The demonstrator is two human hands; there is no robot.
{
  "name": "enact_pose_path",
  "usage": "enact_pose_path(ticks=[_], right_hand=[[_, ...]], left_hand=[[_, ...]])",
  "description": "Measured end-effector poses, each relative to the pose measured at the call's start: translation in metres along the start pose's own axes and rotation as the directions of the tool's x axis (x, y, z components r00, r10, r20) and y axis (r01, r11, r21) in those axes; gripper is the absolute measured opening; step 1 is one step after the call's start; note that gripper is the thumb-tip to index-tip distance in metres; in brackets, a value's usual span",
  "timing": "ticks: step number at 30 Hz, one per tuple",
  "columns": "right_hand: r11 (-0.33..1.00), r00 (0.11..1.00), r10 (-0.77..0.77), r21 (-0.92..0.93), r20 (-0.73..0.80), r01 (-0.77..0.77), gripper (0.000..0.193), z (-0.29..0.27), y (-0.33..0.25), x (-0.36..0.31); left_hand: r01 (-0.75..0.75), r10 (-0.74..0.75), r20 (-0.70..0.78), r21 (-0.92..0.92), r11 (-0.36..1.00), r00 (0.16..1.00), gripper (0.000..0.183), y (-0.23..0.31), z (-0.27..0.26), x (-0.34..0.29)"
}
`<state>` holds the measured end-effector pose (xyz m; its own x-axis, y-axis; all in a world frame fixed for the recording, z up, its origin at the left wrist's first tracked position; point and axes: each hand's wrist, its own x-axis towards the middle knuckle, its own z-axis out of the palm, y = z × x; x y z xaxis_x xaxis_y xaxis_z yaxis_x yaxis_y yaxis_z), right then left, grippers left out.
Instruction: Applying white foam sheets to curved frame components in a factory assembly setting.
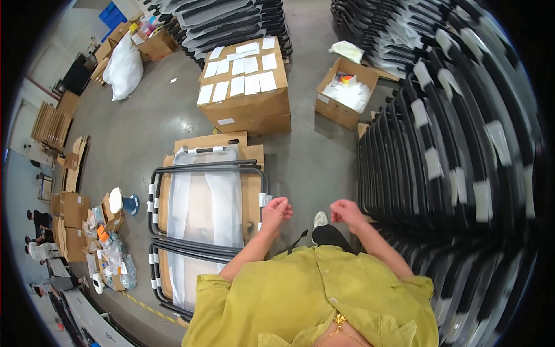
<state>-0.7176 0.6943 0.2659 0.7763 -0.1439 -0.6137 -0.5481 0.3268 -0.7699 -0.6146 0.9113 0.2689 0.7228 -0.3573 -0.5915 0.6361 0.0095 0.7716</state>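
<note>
Hovering near the centre of the view, the left hand (277,209) is held with its fingers curled inward, and nothing is seen gripped in it. It is placed just beside the right edge of the upper of the black tubular frames (196,248), near a white tag (265,199); whether that edge is touched cannot be told. The right hand (347,211) is held apart from it, farther right, likewise curled into a loose fist, with no object seen in it. Nearest to that hand is the large stack of black pieces (416,156) by which the right side of the view is filled.

Left of centre, the frames are already laid flat over pale translucent sheeting (226,202) and flattened cardboard (252,194), and their left sides are already ringed with white bands. Their upper tubes are left bare, with no covering seen drawn over them. At upper centre, white slips (237,85) are already set out in rows on a large carton (254,118), while a smaller box (335,113) to its right is left open, with white material (350,95) shown inside. At upper left, a stuffed white bag (124,69) is rested on the floor (150,110).
</note>
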Motion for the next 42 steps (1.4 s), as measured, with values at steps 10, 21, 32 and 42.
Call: enact_pose_path(ticks=[10, 21, 32, 42], right_hand=[[0.982, 0.987, 0.103, -0.168, 0.119, -0.082, 0.015, 0.028, -0.185, 0.269], [0.942, 0.935, 0.336, 0.061, -0.115, -0.331, 0.020, 0.060, -0.226, 0.499], [0.740, 0.827, 0.562, 0.451, -0.007, -0.499, 0.034, 0.070, -0.208, 0.611], [0.831, 0.853, 0.522, 0.240, -0.020, -0.502, 0.022, 0.054, -0.233, 0.596]], left_hand=[[-0.046, -0.040, -0.396, -0.206, 0.978, 0.917, 0.016, 0.110, -0.055, 0.140], [0.049, -0.075, -0.396, -0.076, 0.996, 0.915, 0.020, 0.239, -0.071, 0.341], [0.077, 0.007, -0.443, 0.170, 0.982, 0.896, 0.018, 0.271, -0.079, 0.469], [-0.238, 0.541, -0.046, 0.865, 0.442, 0.840, 0.013, 0.336, -0.036, 0.592]])
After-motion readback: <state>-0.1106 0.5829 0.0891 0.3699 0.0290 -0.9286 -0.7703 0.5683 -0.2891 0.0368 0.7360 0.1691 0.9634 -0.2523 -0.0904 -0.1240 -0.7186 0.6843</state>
